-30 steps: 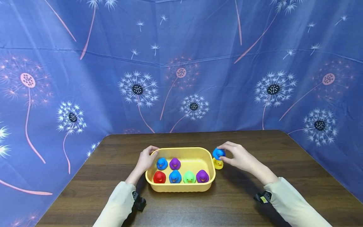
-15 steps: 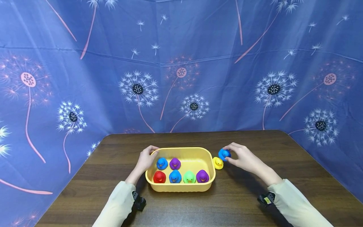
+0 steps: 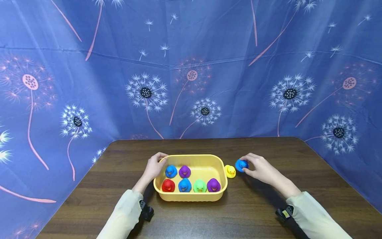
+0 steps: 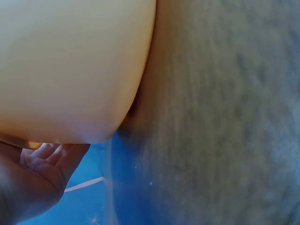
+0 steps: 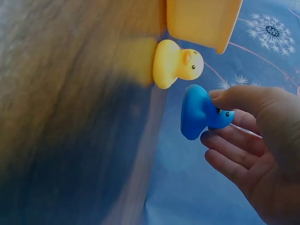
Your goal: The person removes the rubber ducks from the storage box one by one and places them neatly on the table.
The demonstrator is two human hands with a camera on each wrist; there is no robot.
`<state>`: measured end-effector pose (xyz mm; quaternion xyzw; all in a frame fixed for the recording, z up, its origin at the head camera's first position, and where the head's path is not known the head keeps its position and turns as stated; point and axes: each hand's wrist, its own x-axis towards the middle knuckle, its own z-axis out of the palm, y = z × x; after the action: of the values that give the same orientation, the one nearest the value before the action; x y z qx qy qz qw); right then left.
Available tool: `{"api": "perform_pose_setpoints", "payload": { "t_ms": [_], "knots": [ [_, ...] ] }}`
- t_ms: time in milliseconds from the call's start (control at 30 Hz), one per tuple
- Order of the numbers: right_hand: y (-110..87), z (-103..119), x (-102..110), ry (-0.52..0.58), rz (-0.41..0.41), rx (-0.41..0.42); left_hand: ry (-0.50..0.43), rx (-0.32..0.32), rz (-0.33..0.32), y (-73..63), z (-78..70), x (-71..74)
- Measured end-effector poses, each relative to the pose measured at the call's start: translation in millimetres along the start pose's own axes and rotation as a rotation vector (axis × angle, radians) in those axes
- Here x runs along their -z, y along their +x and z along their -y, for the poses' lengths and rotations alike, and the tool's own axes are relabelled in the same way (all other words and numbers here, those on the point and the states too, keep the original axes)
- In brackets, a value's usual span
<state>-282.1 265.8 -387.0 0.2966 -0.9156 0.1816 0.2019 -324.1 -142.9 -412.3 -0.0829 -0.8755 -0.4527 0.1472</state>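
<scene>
On the brown table (image 3: 215,220), my right hand (image 3: 259,167) has moved the blue duck (image 3: 241,165) rightward to just beyond the yellow duck (image 3: 230,171), outside the yellow tray (image 3: 191,197); I'm still pinching it, so placing looks unfinished. My left hand (image 3: 154,166) grips the tray's left end.

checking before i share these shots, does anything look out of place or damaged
Nothing stands out as spilled, askew or damaged. The six ducks in the tub sit upright, the yellow duck stands on the table outside its right side, and the right hand holds a blue duck.
</scene>
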Motion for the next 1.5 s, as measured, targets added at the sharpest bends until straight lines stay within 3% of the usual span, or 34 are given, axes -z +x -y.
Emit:
{"api": "perform_pose_setpoints", "payload": {
  "t_ms": [533, 833, 1167, 1500],
  "knots": [
    [-6.0, -9, -1, -0.005, 0.099, -0.079, -0.001, 0.032, 0.004, 0.6, -2.8, -0.3],
    [-7.3, -13, -5, -0.003, 0.114, -0.043, -0.002, 0.021, -0.005, 1.0, -1.1, -1.8],
    [-8.2, -13, -8, 0.011, 0.154, -0.074, -0.008, 0.023, -0.009, 0.4, -1.4, -1.2],
    [-8.6, -11, -8, 0.038, 0.144, -0.070, -0.010, 0.011, -0.007, -0.6, -1.1, -0.6]
  ]
}}
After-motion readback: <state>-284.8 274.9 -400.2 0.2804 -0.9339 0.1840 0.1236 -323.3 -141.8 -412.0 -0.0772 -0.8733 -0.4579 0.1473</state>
